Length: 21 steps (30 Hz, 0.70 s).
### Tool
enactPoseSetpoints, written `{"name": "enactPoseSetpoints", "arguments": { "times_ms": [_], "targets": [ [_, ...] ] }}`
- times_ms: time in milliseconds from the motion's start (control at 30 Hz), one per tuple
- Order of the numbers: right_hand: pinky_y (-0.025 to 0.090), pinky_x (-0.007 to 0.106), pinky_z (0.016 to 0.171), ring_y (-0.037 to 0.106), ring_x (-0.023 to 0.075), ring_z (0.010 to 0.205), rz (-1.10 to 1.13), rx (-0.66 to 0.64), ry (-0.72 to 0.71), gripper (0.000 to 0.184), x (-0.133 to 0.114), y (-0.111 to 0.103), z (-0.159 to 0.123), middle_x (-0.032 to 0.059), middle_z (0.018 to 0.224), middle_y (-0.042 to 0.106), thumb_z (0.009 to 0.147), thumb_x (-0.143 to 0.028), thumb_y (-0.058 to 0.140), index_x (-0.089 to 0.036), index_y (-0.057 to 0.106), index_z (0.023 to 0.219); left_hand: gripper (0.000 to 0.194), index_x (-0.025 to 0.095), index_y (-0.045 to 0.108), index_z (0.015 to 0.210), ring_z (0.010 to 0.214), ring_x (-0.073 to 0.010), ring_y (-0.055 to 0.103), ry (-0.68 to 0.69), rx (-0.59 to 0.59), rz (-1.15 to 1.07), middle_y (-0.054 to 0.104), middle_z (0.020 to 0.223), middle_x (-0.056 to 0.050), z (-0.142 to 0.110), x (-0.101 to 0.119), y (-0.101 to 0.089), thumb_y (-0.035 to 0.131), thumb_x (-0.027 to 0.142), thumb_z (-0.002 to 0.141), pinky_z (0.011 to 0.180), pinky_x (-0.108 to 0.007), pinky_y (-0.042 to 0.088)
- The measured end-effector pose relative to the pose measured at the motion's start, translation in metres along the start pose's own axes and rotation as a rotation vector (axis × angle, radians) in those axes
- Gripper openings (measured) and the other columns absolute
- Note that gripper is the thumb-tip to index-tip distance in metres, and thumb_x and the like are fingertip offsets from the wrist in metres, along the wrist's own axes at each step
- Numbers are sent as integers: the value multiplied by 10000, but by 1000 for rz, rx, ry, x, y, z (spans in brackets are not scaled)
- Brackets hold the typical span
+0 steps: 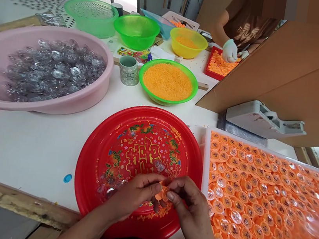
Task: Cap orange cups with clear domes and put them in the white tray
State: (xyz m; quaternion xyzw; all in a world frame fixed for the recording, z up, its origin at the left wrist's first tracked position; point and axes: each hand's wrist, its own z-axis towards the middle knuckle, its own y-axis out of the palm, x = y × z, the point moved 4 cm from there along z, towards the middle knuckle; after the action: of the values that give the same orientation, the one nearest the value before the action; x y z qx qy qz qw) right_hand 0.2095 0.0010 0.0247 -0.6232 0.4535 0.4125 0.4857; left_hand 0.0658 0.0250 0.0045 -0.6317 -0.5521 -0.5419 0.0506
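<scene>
Over the red round tray my two hands meet. My left hand pinches a small orange round plastic piece between thumb and fingers. From the other side, my right hand has its thumb and fingertips on the same piece. The fingers partly cover it, so I cannot tell whether it is one part or two. Clear plastic discs lie in the tray beside my left hand. Small orange beads are scattered below my hands and along the tray's rim.
At right, a white bin holds many orange discs. A pink basin contains clear plastic pieces. Behind the tray stand a green bowl of orange beads and a mug. A co-worker's gloved hand is beyond the cardboard.
</scene>
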Motion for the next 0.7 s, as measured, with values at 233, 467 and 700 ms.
{"name": "enactPoseSetpoints", "arguments": {
  "times_ms": [233,467,700],
  "targets": [
    [461,200,607,574,111,675,25,34,-13,56,6,3,-1,-25,773,593,891,-199,613,-229,621,844,267,154,636,833,595,-95,528,45,142,30,594,706,15,-1,0,-3,641,419,868,569,-215,418],
    [504,203,677,618,123,752,-44,124,-111,86,1,3,-3,-18,820,648,877,-183,648,-259,684,856,435,169,674,1144,960,-206,638,61,187,204,712,971,-30,-6,1,-3,773,268,733,875,-307,483],
    [502,187,652,620,108,735,-114,192,-190,85,0,3,-10,-19,835,655,866,-163,668,-246,684,875,412,212,649,1237,1049,-211,649,118,158,442,724,1109,-43,-11,7,-1,675,231,827,926,-303,488]
  ]
}}
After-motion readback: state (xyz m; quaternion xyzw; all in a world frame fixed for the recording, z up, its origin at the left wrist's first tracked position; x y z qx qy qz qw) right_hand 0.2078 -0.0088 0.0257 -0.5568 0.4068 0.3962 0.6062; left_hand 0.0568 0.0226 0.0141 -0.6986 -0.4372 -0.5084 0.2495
